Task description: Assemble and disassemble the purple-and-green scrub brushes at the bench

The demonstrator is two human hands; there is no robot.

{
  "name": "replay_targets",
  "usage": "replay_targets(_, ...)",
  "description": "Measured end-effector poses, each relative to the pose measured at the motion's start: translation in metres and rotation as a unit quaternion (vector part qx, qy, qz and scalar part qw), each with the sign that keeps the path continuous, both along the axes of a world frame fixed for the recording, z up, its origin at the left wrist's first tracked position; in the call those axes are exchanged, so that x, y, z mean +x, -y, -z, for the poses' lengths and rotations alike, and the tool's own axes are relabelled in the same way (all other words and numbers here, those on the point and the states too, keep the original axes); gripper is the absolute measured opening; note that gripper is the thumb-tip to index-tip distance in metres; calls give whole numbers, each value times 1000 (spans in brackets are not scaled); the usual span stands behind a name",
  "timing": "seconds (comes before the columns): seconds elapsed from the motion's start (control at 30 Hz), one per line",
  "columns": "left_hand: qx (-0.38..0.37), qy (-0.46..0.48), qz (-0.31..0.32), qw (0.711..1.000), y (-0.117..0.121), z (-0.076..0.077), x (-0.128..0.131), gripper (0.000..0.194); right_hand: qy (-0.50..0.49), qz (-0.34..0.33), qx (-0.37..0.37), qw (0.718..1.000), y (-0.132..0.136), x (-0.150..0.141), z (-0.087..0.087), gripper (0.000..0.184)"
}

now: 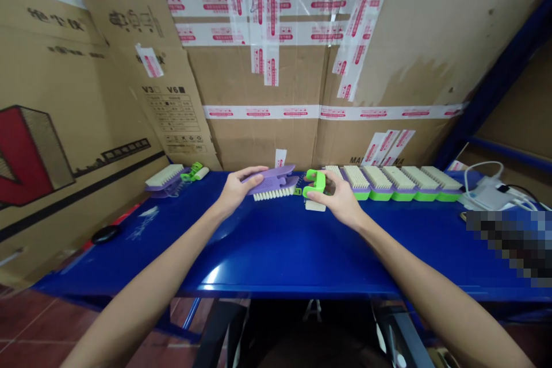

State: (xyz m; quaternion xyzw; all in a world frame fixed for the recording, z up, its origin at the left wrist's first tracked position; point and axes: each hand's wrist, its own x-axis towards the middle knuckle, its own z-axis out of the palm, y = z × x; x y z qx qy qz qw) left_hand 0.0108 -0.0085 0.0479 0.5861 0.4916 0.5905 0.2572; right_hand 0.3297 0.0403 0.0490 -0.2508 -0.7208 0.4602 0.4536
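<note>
My left hand (235, 190) is closed on a purple brush (273, 183), held bristles down just above the blue table (276, 253). My right hand (338, 198) grips a small green brush handle (315, 183) with a white piece under it, right beside the purple brush's end. A row of several brushes with green and purple bases (401, 183) lies bristles up just right of my right hand. At the far left of the table lie another purple brush (164, 178) and a small green and white piece (195, 173).
Taped cardboard boxes (276, 69) wall in the back and left of the table. A white charger with cables (491, 192) sits at the right end. A black round object (104, 234) lies at the left edge. A blurred patch covers the right front.
</note>
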Motion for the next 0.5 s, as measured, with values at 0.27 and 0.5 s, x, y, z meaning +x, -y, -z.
replay_targets(0.27, 11, 41, -46, 998, -2, 17, 25, 76, 31, 120, 93, 988, -5, -6, 18, 64)
replay_targets(0.5, -38, 200, -22, 979, -9, 20, 23, 79, 37, 91, 102, 990, 0, -8, 21, 63)
